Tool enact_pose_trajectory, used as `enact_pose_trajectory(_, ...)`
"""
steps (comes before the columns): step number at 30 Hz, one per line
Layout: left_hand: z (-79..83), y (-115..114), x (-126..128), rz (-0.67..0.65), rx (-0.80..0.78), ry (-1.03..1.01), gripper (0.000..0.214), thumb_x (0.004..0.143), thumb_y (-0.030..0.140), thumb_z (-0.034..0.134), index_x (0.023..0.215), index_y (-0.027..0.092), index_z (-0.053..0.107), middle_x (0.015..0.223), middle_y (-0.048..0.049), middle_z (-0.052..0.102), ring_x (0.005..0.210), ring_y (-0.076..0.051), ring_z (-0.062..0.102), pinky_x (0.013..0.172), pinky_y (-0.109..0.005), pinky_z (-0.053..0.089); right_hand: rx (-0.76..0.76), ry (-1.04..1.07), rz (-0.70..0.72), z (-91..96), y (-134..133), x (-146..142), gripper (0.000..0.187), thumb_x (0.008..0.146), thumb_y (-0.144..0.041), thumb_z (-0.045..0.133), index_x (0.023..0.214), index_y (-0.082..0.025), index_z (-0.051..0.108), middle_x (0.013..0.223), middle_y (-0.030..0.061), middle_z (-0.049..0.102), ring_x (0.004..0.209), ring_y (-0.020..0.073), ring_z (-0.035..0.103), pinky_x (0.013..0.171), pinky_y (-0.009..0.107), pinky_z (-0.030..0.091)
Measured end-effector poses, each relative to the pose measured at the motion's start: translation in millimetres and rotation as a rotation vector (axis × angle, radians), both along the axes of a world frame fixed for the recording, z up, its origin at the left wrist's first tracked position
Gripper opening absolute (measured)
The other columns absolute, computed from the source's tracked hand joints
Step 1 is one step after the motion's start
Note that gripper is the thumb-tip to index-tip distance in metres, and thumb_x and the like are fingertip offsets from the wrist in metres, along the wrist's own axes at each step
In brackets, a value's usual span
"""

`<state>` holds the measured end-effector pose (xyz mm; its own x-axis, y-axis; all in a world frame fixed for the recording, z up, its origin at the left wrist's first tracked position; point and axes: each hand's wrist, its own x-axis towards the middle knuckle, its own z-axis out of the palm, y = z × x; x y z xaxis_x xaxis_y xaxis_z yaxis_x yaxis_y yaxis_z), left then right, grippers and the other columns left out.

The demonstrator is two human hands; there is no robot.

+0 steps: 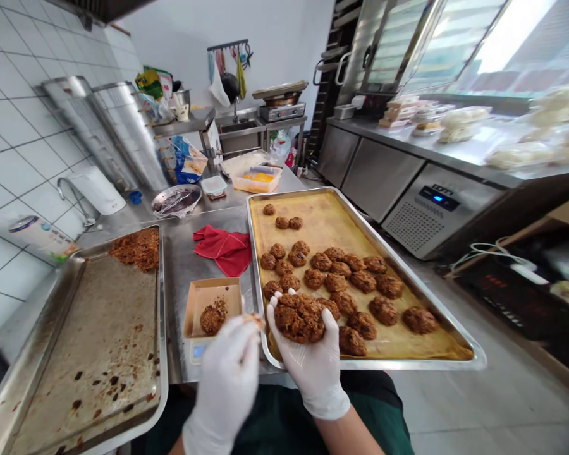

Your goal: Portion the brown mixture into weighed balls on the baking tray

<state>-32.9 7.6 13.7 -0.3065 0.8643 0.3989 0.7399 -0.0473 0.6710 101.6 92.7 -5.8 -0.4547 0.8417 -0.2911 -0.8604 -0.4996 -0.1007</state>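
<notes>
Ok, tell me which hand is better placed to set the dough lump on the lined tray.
Right, probably. The right hand cups the dough lump over the near edge of the lined tray; the left hand is blurred, nearer the small card box.

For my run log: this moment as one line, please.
right hand: cups dough lump over tray | left hand: blurred, near paper box

Dough mounds (pixel 346 278) lie on right tray (pixel 384 364); cloth (pixel 222 249) lies between it and left tray (pixel 99 328), box (pixel 203 294) before the cloth.
</notes>
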Motion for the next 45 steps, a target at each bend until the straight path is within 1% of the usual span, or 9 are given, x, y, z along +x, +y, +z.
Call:
enact_pose_trajectory(4, -6.8, -4, -78, 0.104, -0.159, 0.167, 0.021, 0.096, 0.023, 0.049, 0.104, 0.020, 0.068, 0.108, -0.0095, 0.069, 0.101, -0.024, 0.066, 0.094, -0.041, 0.051, -0.068, 0.010, -0.007, 0.8, 1, 0, 0.049, 0.087, -0.045, 0.064, 0.127, -0.018, 0.061, 0.123, 0.0110, 0.071, 0.129, 0.0259, 0.058, 0.110, 0.041, 0.050)
enact_pose_trajectory(9, -22.2, 0, -122, -0.096, -0.361, 0.154, 0.023, 0.093, 0.022, 0.053, 0.113, 0.021, 0.063, 0.109, -0.0066, 0.063, 0.083, -0.017, 0.066, 0.082, -0.033, 0.053, -0.113, 0.001, -0.001, -2.4, 3, 0, 0.055, 0.087, -0.044, 0.063, 0.134, -0.017, 0.056, 0.129, 0.0143, 0.068, 0.130, 0.0290, 0.057, 0.108, 0.045, 0.051)
enact_pose_trajectory(15, -11.0, 14, -116, -0.186, -0.464, 0.350, 0.020, 0.088, 0.016, 0.053, 0.104, 0.021, 0.064, 0.098, -0.0043, 0.064, 0.086, -0.018, 0.064, 0.081, -0.029, 0.047, -0.111, 0.002, 0.011, -2.7, 2, 1, 0.061, 0.087, -0.044, 0.063, 0.141, -0.018, 0.050, 0.133, 0.0141, 0.066, 0.129, 0.0292, 0.058, 0.109, 0.046, 0.050)
enact_pose_trajectory(20, -3.1, 24, -111, -0.159, -0.492, 0.425, 0.014, 0.081, 0.012, 0.054, 0.087, 0.022, 0.062, 0.085, -0.0017, 0.064, 0.077, -0.018, 0.061, 0.074, -0.029, 0.041, -0.111, 0.001, 0.013, -4.4, 2, 1, 0.059, 0.087, -0.043, 0.063, 0.140, -0.020, 0.052, 0.131, 0.0119, 0.068, 0.127, 0.0291, 0.060, 0.108, 0.046, 0.051)
enact_pose_trajectory(26, -5.3, 24, -115, -0.097, -0.506, 0.391, 0.016, 0.080, 0.011, 0.053, 0.087, 0.023, 0.060, 0.075, 0.0011, 0.065, 0.072, -0.017, 0.062, 0.070, -0.028, 0.041, -0.072, -0.007, 0.028, -8.0, 3, 2, 0.051, 0.087, -0.045, 0.064, 0.130, -0.018, 0.061, 0.125, 0.0141, 0.071, 0.122, 0.0300, 0.063, 0.110, 0.046, 0.049)
enact_pose_trajectory(33, -0.9, 12, -127, -0.227, -0.490, 0.114, 0.025, 0.086, 0.015, 0.051, 0.106, 0.023, 0.064, 0.109, -0.0040, 0.067, 0.092, -0.017, 0.067, 0.086, -0.028, 0.049, -0.051, -0.011, 0.030, -8.3, 3, 2, 0.047, 0.087, -0.046, 0.063, 0.125, -0.018, 0.063, 0.120, 0.0136, 0.073, 0.120, 0.0299, 0.065, 0.109, 0.046, 0.049)
enact_pose_trajectory(36, 1.9, 10, -121, -0.189, -0.459, 0.157, 0.025, 0.090, 0.019, 0.050, 0.111, 0.023, 0.064, 0.108, -0.0048, 0.065, 0.088, -0.017, 0.066, 0.085, -0.030, 0.048, -0.066, -0.009, 0.029, -7.5, 4, 1, 0.050, 0.086, -0.046, 0.063, 0.128, -0.018, 0.061, 0.121, 0.0135, 0.072, 0.120, 0.0304, 0.065, 0.109, 0.047, 0.049)
enact_pose_trajectory(40, -0.6, 17, -107, -0.054, -0.442, 0.210, 0.018, 0.094, 0.034, 0.050, 0.092, 0.023, 0.064, 0.088, -0.0025, 0.063, 0.077, -0.017, 0.061, 0.076, -0.030, 0.045, -0.078, -0.007, 0.031, -6.8, 4, 1, 0.054, 0.086, -0.044, 0.064, 0.132, -0.018, 0.057, 0.125, 0.0144, 0.071, 0.122, 0.0309, 0.064, 0.110, 0.046, 0.049)
enact_pose_trajectory(45, -5.2, 24, -101, -0.018, -0.479, 0.264, 0.010, 0.088, 0.022, 0.054, 0.083, 0.024, 0.062, 0.082, 0.0000, 0.061, 0.076, -0.016, 0.059, 0.073, -0.027, 0.041, -0.071, -0.021, 0.035, -7.5, 4, 2, 0.057, 0.086, -0.045, 0.064, 0.135, -0.018, 0.055, 0.125, 0.0147, 0.070, 0.122, 0.0314, 0.064, 0.109, 0.047, 0.050)
